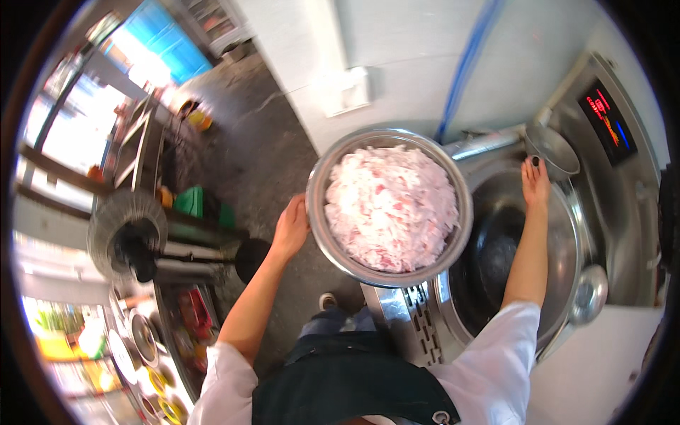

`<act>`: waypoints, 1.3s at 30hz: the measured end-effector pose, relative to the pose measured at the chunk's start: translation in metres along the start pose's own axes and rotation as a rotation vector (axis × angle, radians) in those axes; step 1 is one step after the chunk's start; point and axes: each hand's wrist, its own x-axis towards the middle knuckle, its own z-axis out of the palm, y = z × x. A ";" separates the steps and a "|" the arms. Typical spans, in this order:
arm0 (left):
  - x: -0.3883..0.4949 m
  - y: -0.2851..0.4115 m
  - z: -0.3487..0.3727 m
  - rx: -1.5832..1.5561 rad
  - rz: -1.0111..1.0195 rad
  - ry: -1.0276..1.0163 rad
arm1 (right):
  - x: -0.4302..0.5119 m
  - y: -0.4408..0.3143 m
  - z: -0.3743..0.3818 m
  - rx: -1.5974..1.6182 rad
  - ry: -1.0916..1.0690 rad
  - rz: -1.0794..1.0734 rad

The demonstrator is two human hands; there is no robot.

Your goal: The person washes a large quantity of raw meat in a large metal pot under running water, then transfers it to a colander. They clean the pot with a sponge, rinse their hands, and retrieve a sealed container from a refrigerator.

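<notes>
A wide steel bowl (pixel 313 212) heaped with shredded pale pink, raw-looking meat or fat (pixel 390 207) rests partly over the stove's left edge. My left hand (pixel 292 226) grips the bowl's left rim, its fingertips hidden behind the metal. Over the far side of a large dark wok (pixel 494 249), my right hand (pixel 535 178) reaches to a metal ladle or scoop (pixel 555 151); its fingers are at the near edge, and whether they grip it is unclear. The wok holds no visible food.
A second ladle (pixel 587 295) lies right of the wok. The stove's slotted steel edge (pixel 422 324) is beside me, a lit control panel (pixel 607 122) behind. A pedestal fan (pixel 127 234) and a cluttered counter (pixel 186 319) stand to the left. A blue hose or cable (pixel 462 79) hangs along the wall.
</notes>
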 end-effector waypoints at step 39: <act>-0.576 -0.327 -0.403 0.065 -0.784 1.368 | -0.853 0.563 0.168 -1.087 -1.941 0.076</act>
